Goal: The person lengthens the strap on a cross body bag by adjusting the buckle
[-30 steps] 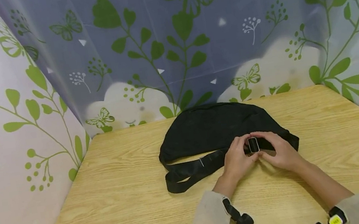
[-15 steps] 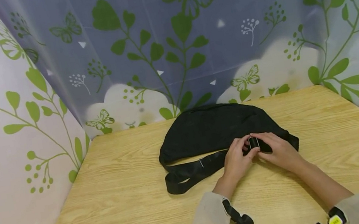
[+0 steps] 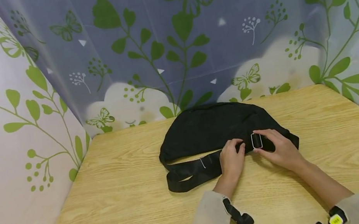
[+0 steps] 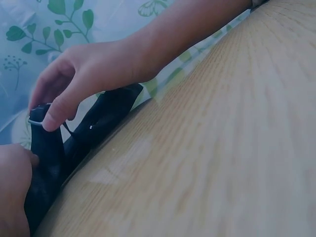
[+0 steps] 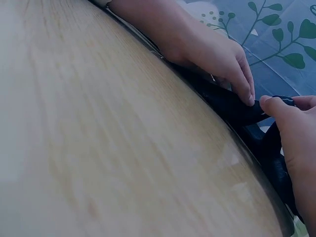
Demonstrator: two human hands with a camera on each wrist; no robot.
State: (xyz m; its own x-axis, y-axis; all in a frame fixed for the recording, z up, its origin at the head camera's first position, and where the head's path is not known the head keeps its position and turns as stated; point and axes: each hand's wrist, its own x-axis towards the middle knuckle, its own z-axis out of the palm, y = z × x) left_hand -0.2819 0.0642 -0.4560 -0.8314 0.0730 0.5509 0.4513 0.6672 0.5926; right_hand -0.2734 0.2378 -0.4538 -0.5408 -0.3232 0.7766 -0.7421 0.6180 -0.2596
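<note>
A black half-moon waist bag (image 3: pixel 215 128) lies on the table, its black strap (image 3: pixel 193 174) looped along the near side. My right hand (image 3: pixel 282 150) pinches a rectangular metal strap slider (image 3: pixel 256 141) between thumb and fingers at the strap's right part. Just left of it, my left hand (image 3: pixel 234 161) pinches the strap. The left wrist view has the slider (image 4: pixel 35 121) held at its edges above the raised strap (image 4: pixel 47 163). In the right wrist view the left fingertips (image 5: pixel 251 98) sit on the webbing, close to the right thumb.
A second metal bar (image 3: pixel 202 162) crosses the strap left of my left hand. The wood-grain table (image 3: pixel 111 216) meets a leaf-patterned cloth backdrop (image 3: pixel 142 55) behind the bag and at both sides. Dark bands with attachments circle both sleeves.
My left hand has moved off the slider, leftward along the strap. The right hand still holds the slider, which has shifted slightly right and up.
</note>
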